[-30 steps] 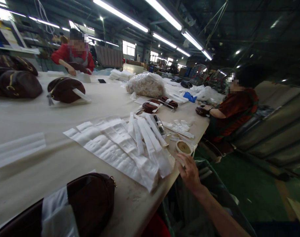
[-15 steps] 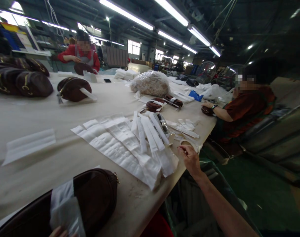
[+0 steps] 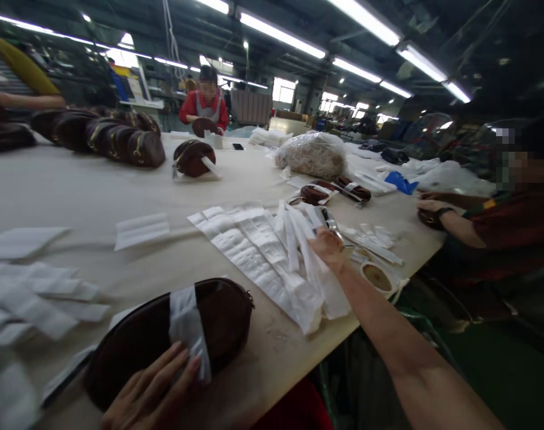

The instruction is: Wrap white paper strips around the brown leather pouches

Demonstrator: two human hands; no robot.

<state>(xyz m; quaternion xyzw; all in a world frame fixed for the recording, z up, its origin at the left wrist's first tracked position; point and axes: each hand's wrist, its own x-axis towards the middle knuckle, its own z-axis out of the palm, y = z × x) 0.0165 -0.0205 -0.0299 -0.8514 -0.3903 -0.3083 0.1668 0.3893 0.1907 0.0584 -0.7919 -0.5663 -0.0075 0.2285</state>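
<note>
One oval brown leather pouch (image 3: 229, 316), one white band (image 3: 184, 316).
My left hand (image 3: 153, 388) lies unclenched across it; my right hand's (image 3: 328, 248) grip, I cannot tell.

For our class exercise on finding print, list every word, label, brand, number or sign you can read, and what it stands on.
No text can be read anywhere.
Brown bag under the left hand: none visible.
White strips: none visible.
Round roll: none visible.
Yellow and blue items at the back: too small and blurred to tell.
</note>
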